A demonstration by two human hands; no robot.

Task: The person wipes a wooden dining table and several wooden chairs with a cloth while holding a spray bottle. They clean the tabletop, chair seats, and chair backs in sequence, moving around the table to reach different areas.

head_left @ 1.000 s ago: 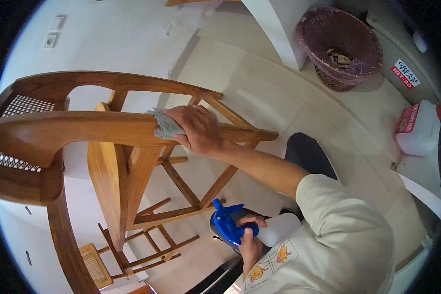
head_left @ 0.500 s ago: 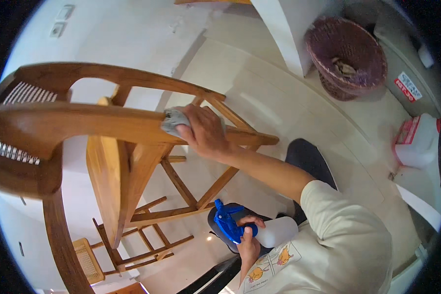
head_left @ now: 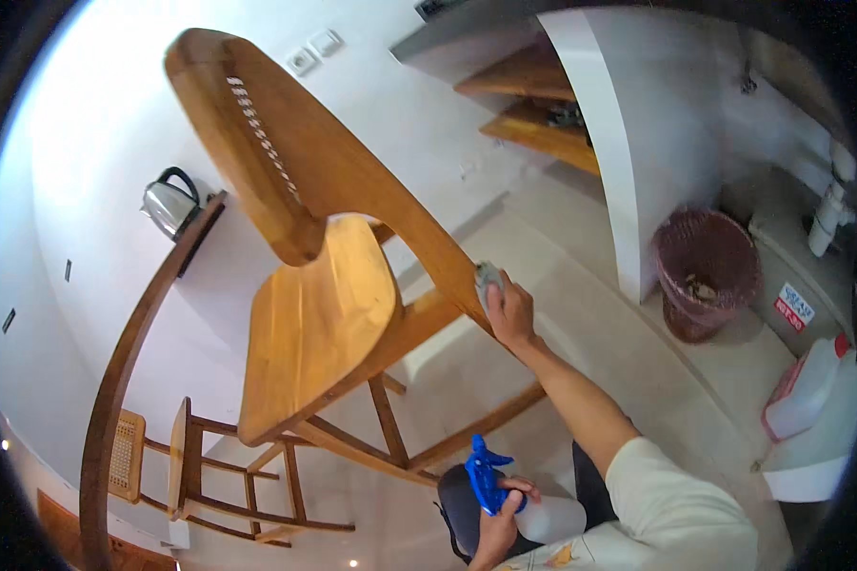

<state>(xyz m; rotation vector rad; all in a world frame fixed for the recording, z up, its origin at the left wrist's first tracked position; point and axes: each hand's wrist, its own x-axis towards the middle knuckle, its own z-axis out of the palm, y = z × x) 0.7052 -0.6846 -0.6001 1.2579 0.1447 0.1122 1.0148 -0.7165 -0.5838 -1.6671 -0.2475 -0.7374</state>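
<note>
A tall wooden chair (head_left: 319, 314) stands tilted in the picture, its curved backrest and broad seat toward the upper left. My right hand (head_left: 514, 314) is closed round a crumpled grey cloth (head_left: 487, 277) and presses it on the chair's back leg, below the curve of the backrest. Lower down, near my knee, my left hand (head_left: 503, 519) grips a spray bottle (head_left: 554, 520) with a white body and a blue trigger head. Part of its fingers is hidden behind the bottle's neck.
More wooden chairs (head_left: 248, 476) stand at the lower left, behind a curved wooden counter edge (head_left: 114, 400) bearing a metal kettle (head_left: 169, 205). On the right are a purple woven basket (head_left: 705, 266) and a white plastic jug (head_left: 809, 385). Wooden shelves (head_left: 533, 124) are at the back.
The view has shifted, and the chair's seat and backrest show more fully. My right hand has moved with the cloth from the backrest's arm farther down the leg. The bottle stays in my left hand.
</note>
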